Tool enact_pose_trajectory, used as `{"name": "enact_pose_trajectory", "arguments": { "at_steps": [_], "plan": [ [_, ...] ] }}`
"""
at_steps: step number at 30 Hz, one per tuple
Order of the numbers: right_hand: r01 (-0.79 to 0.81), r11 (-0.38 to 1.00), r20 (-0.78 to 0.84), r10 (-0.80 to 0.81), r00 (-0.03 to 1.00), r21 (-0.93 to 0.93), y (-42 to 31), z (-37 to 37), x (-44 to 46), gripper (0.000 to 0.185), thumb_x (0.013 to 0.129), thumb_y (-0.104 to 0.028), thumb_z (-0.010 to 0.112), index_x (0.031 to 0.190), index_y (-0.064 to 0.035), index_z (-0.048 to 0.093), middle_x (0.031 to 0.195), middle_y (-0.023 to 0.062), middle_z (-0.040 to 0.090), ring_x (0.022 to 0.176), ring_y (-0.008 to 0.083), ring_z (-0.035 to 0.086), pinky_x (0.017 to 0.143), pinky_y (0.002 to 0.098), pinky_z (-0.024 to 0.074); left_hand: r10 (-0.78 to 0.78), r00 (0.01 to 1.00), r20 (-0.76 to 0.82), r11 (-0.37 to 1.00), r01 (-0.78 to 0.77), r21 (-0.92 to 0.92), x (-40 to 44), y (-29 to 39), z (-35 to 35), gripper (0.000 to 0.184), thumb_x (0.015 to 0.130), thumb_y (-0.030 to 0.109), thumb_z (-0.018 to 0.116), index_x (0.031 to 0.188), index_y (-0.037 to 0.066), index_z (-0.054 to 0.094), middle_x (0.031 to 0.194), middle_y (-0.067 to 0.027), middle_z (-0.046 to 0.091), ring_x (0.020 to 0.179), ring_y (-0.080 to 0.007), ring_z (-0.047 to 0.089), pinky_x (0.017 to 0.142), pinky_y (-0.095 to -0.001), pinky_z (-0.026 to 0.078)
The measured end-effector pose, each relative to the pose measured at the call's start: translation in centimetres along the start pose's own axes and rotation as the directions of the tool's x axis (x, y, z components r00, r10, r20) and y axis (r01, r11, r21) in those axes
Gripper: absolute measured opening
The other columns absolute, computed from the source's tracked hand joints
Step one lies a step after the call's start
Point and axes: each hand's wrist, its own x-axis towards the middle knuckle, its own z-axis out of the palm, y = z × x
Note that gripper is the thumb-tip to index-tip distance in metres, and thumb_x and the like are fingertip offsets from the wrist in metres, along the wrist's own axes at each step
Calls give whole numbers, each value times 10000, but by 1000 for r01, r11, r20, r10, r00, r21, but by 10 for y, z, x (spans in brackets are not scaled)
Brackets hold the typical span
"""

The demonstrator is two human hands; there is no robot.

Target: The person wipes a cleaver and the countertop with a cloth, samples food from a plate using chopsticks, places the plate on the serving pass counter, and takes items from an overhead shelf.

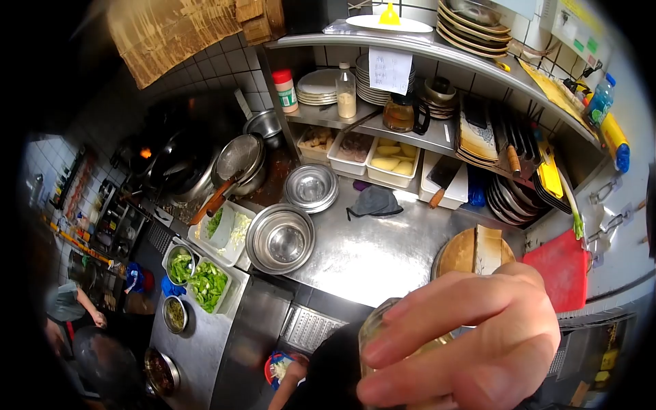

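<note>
Very close to the camera, at the lower right, my right hand [471,335] is closed around a clear glass-like container [372,321]. Its fingers point left and hide most of the container, so I cannot tell its exact kind or contents. Behind the hand on the steel counter [369,263] lies a round wooden board [454,256] with a pale block-shaped piece [488,249] on it. A red cutting board [560,270] leans at the right. My left hand cannot be made out.
Steel bowls [280,239] stand beside trays of greens [207,285] and a grey cloth [376,203]. Shelves hold plates, a coffee pot [403,113] and potato slices [393,157]. A cleaver [443,178] lies there. A bare forearm [290,383] of unclear owner nears a red-rimmed container [277,369]. A co-worker [72,311] stands left.
</note>
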Motion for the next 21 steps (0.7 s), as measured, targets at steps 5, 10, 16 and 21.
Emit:
{"name": "enact_pose_trajectory", "arguments": {
  "at_steps": [5, 10, 16, 21],
  "plan": [
    [479, 872, -279, -486, 829, -96, 55, 29, -23, 313, 869, 66, 660, 1174, 76, 590, 1084, 229, 698, 893, 340, 706, 683, 367, 610, 30, 1000, 1, 999, -30, -42, -2, 13, -11, 370, 878, 283, 543, 1075, 12, 701, 1077, -256, 696, 1047, -395, 667, 929, -471, 518],
    [731, 629, -283, -775, 564, -265, 61, 29, 7, 278, 854, -9, 696, 1118, 13, 614, 972, 178, 728, 824, 312, 693, 641, 356, 602, 427, 888, 171, 733, -450, 509, 23, -4, 4, 319, 868, 230, 547, 1039, 12, 706, 1091, -232, 699, 1038, -375, 674, 921, -455, 527],
    [791, 393, -190, -920, 344, -469, 70, 17, 39, 180, 900, -165, 682, 1036, -63, 624, 907, 128, 736, 763, 272, 677, 646, 349, 591, 453, 889, 73, 801, -442, 403, 26, -4, -2, 307, 860, 242, 561, 1035, 42, 714, 1095, -197, 703, 1042, -363, 673, 910, -444, 535],
    [294, 815, -234, -453, 861, -499, 15, 1, -3, 210, 849, -63, 693, 675, -152, 614, 776, 0, 736, 693, 134, 677, 630, 233, 564, 333, 926, 176, 885, -372, 280, 32, 2, -15, 315, 867, 280, 547, 974, 40, 719, 1059, -199, 705, 1016, -371, 673, 902, -446, 535]
  ]
}}
